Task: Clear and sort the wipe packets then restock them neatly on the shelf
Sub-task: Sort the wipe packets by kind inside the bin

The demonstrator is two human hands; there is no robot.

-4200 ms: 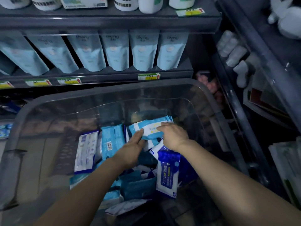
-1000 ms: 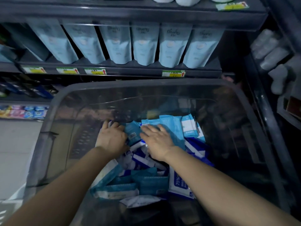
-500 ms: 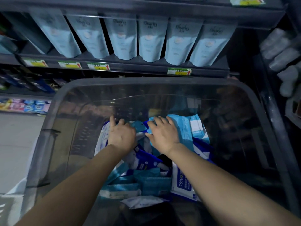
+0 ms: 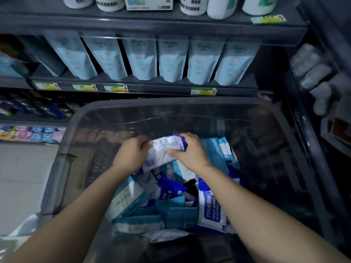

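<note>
Head cam: both hands are down in the clear bin point(image 4: 79, 118). Left hand point(image 4: 133, 154) and right hand point(image 4: 190, 150) each curl around an end of a white-and-blue wipe packet point(image 4: 163, 150), held just above the packet pile point(image 4: 171, 202) below the shelf point(image 4: 144, 90).

Inside a clear plastic bin with a grey rim point(image 4: 171, 103), the left grip point(image 4: 131, 155) and right grip point(image 4: 190, 151) clasp a white-and-blue soft wipe packet point(image 4: 163, 151) above a loose heap of blue and teal wipe packets point(image 4: 176, 212), with pale blue standing pouches point(image 4: 171, 60) lining the dark shelf point(image 4: 155, 90) at the far side.
</note>
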